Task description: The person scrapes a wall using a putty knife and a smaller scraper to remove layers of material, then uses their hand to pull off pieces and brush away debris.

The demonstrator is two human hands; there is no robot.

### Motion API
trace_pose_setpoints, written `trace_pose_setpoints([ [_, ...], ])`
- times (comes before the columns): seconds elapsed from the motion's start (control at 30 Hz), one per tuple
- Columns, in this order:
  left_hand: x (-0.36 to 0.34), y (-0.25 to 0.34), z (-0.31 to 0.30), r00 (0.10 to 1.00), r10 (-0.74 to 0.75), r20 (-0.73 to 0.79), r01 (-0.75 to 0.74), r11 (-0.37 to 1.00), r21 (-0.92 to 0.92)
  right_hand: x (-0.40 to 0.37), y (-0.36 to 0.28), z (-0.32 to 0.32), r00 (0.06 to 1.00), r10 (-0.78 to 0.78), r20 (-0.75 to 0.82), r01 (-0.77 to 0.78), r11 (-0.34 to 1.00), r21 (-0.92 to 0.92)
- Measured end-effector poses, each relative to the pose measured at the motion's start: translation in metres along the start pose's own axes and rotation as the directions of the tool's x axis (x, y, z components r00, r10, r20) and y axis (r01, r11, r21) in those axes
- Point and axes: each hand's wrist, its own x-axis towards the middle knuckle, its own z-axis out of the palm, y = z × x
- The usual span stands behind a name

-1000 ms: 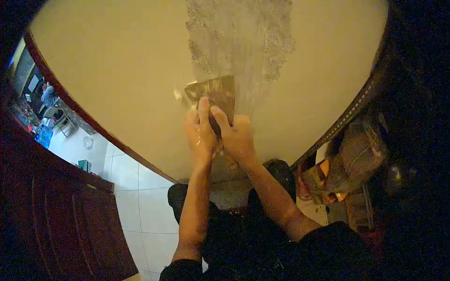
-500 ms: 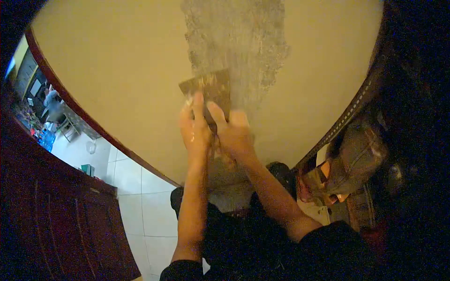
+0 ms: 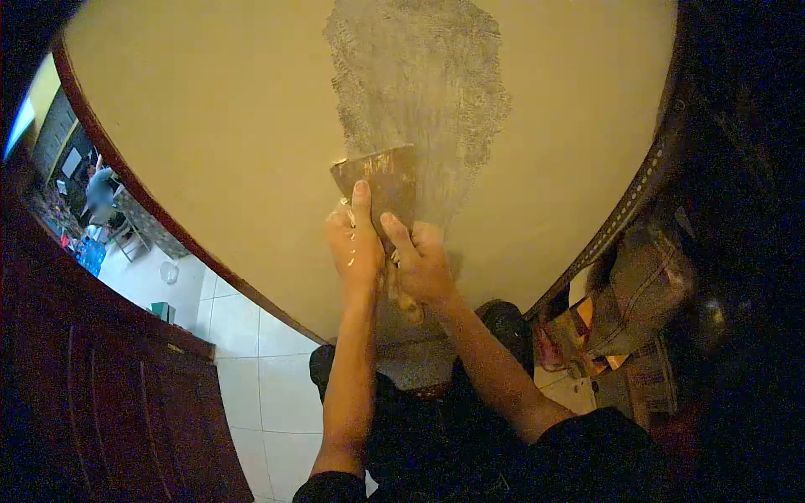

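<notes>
Both hands grip one wide scraper [image 3: 390, 180], its flat blade pointing up against the yellow wall [image 3: 226, 159]. My left hand [image 3: 356, 243] closes on the blade's left side, thumb laid along its face, with pale smears on the skin. Around the lower right part of the scraper my right hand [image 3: 422, 261] is closed, thumb up; the handle end shows below it. Above the blade spreads a grey, rough patch [image 3: 419, 75] on the wall. The blade's top edge lies at the lower left of this patch.
To the left stands a dark brown panelled door [image 3: 126, 386], beside a white tiled floor [image 3: 277, 394]. Another person [image 3: 101, 189] is in the room beyond, far left. On the right are bags and clutter [image 3: 629, 293] near the wall's edge.
The scraper and both hands have moved slightly down in view, and are less blurred. More of the grey patch's outline shows. Both hands keep their hold.
</notes>
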Motion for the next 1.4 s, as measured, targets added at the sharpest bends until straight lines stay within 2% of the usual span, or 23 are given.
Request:
trace_pose_setpoints([
  [0.1, -0.008, -0.006, 0.005, 0.995, 0.091, -0.032, -0.092, 0.995, -0.042, 0.002, 0.035, -0.002, 0.994, 0.064, 0.084, -0.069, 0.996, 0.059],
  [0.2, -0.007, 0.009, 0.012, 0.984, 0.14, -0.107, -0.15, 0.985, -0.088, 0.004, 0.03, 0.0, 0.993, 0.113, 0.019, -0.114, 0.993, 0.012],
  [0.23, 0.0, 0.006, 0.011, 0.985, 0.139, -0.101, -0.148, 0.985, -0.087, 0.004, 0.014, -0.001, 0.993, 0.116, 0.012, -0.116, 0.993, 0.014],
  [0.3, 0.015, -0.002, 0.004, 0.996, 0.085, 0.006, -0.083, 0.978, -0.193, 0.005, -0.013, -0.001, 0.984, 0.148, 0.099, -0.16, 0.98, 0.117],
  [0.43, 0.002, 0.0, 0.013, 0.989, 0.14, -0.037, -0.145, 0.963, -0.226, 0.007, 0.018, 0.001, 0.984, 0.148, 0.097, -0.16, 0.978, 0.131],
  [0.5, -0.008, 0.003, 0.018, 0.965, 0.192, -0.177, -0.207, 0.976, -0.073, 0.005, 0.028, 0.0, 0.995, 0.051, 0.084, -0.056, 0.996, 0.063],
  [0.63, 0.013, -0.003, 0.012, 0.965, 0.205, -0.167, -0.216, 0.975, -0.053, 0.012, 0.015, 0.006, 0.994, 0.078, 0.079, -0.089, 0.984, 0.154],
  [0.7, 0.022, 0.008, 0.011, 0.979, 0.183, -0.089, -0.196, 0.967, -0.163, 0.018, 0.0, 0.008, 0.984, 0.169, 0.058, -0.175, 0.976, 0.131],
  [0.73, 0.02, 0.009, 0.011, 0.979, 0.181, -0.09, -0.194, 0.967, -0.163, 0.018, 0.003, 0.009, 0.984, 0.171, 0.058, -0.177, 0.975, 0.131],
  [0.8, 0.016, 0.009, 0.01, 0.972, 0.212, -0.103, -0.218, 0.975, -0.052, 0.016, 0.016, 0.01, 0.999, 0.039, -0.032, -0.036, 0.997, 0.07],
  [0.83, 0.012, 0.002, 0.009, 0.972, 0.212, -0.103, -0.218, 0.975, -0.049, 0.012, 0.022, 0.009, 0.999, 0.04, -0.031, -0.037, 0.997, 0.072],
  [0.9, 0.009, -0.01, 0.01, 0.974, 0.167, -0.154, -0.168, 0.986, 0.004, 0.008, 0.025, 0.003, 0.99, 0.107, 0.089, -0.117, 0.988, 0.104],
  [1.0, 0.011, -0.009, 0.012, 0.961, 0.238, -0.145, -0.25, 0.966, -0.071, 0.007, 0.012, 0.008, 0.999, 0.026, 0.04, -0.033, 0.983, 0.183],
  [1.1, 0.017, 0.034, 0.009, 0.974, 0.195, -0.119, -0.208, 0.972, -0.112, 0.022, -0.013, 0.012, 0.993, 0.112, 0.041, -0.115, 0.99, 0.086],
  [1.13, 0.018, 0.034, 0.01, 0.979, 0.177, -0.101, -0.19, 0.972, -0.139, 0.02, -0.027, 0.008, 0.994, 0.078, 0.083, -0.092, 0.979, 0.184],
  [1.17, 0.019, 0.032, 0.01, 0.979, 0.176, -0.104, -0.189, 0.972, -0.139, 0.021, -0.023, 0.009, 0.993, 0.079, 0.085, -0.093, 0.979, 0.183],
  [1.23, 0.015, 0.026, 0.007, 0.967, 0.228, -0.112, -0.228, 0.974, 0.015, 0.018, -0.01, 0.011, 0.994, 0.094, 0.049, -0.1, 0.986, 0.135],
  [1.27, 0.015, 0.018, 0.01, 0.966, 0.233, -0.113, -0.233, 0.972, 0.016, 0.014, -0.007, 0.011, 0.995, 0.09, 0.05, -0.096, 0.986, 0.137],
  [1.33, 0.014, 0.009, 0.018, 0.951, 0.196, -0.24, -0.207, 0.978, -0.021, 0.007, -0.004, 0.011, 0.998, 0.055, -0.004, -0.053, 0.977, 0.208],
  [1.37, 0.017, 0.006, 0.017, 0.95, 0.198, -0.239, -0.209, 0.978, -0.02, 0.009, -0.005, 0.011, 0.999, 0.054, -0.004, -0.052, 0.976, 0.21],
  [1.4, 0.021, 0.012, 0.015, 0.955, 0.217, -0.2, -0.231, 0.972, -0.045, 0.014, -0.007, 0.01, 1.0, 0.022, 0.002, -0.022, 0.993, 0.114],
])
